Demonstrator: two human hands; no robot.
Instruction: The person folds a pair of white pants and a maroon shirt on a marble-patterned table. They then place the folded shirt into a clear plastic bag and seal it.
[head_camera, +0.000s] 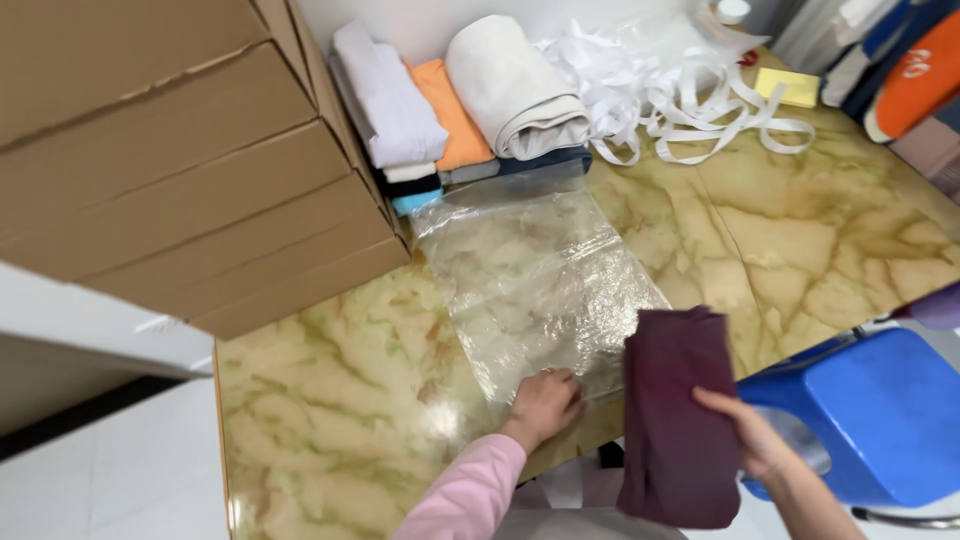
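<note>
My left hand (543, 402), in a pink sleeve, rests its fingers on the near edge of a clear plastic bag (530, 275) lying flat on the marbled yellow table (330, 400). My right hand (752, 437) grips a folded dark maroon cloth (678, 415) at its right side, holding it upright just beyond the bag's near right corner. The cloth hangs over the table's front edge.
Stacked cardboard boxes (170, 150) fill the left. Folded cloths in white, orange, beige and blue (450, 100) are piled at the back, beside tangled white strips (670, 90) and a yellow pad (790, 87). A blue plastic stool (880, 410) stands at the right.
</note>
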